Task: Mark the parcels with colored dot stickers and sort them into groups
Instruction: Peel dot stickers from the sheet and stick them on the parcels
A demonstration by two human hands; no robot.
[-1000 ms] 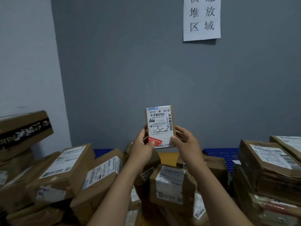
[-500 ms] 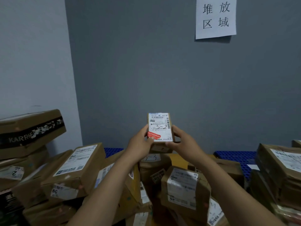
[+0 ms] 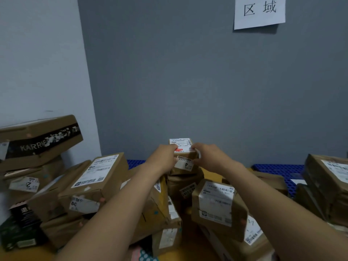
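the small parcel (image 3: 180, 142) sits at the top of the middle pile (image 3: 185, 187), close to the grey wall (image 3: 188, 81). the left hand (image 3: 165, 157) and right hand (image 3: 207, 157) each grip one end, fingers curled round its edges. this looks like the sorting step. next, both hands should let go gently so the pile doesn't topple.

Both bare arms reach forward, left hand (image 3: 163, 157) and right hand (image 3: 209, 157) gripping one small parcel (image 3: 185, 155) from either side.
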